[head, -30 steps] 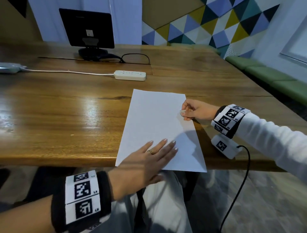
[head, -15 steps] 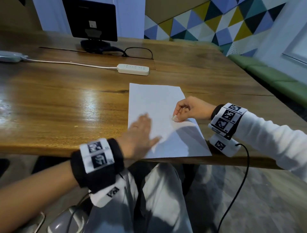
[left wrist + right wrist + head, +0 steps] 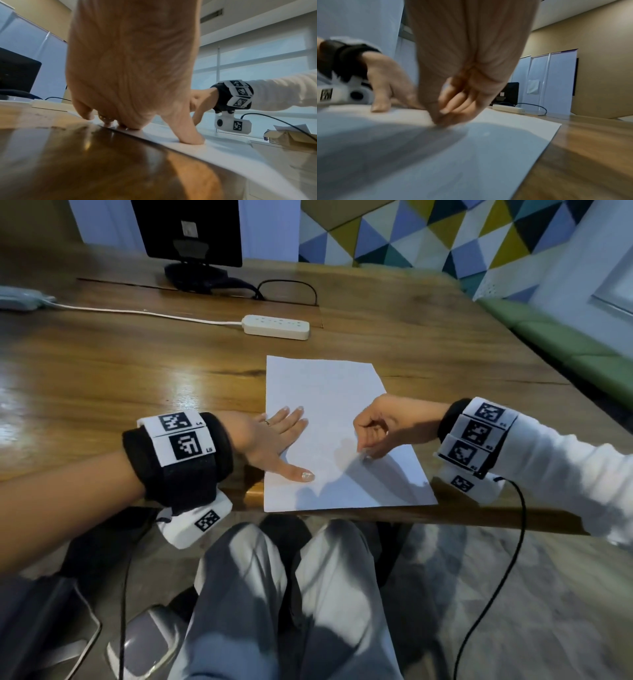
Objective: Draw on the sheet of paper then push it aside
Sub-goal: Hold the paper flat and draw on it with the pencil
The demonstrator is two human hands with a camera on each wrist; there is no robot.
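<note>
Sheet of paper [image 3: 329, 419] shows no marks; left hand [image 3: 270, 440] presses flat, right hand [image 3: 383, 426] fingers pinched, contents indiscernible. Drawing and pushing aside apparently remain.

My head camera looks forward and down over the table [image 3: 137, 378], taking in both wrists and my lap at the near edge. The camera on my left wrist sits low, almost on the wood, facing right along my left hand [image 3: 130, 65]. The one on my right wrist is just as low, facing left and far along my right hand [image 3: 464, 75]. All three share the sheet of paper [image 3: 325, 405]; each wrist view catches the opposite hand.
</note>
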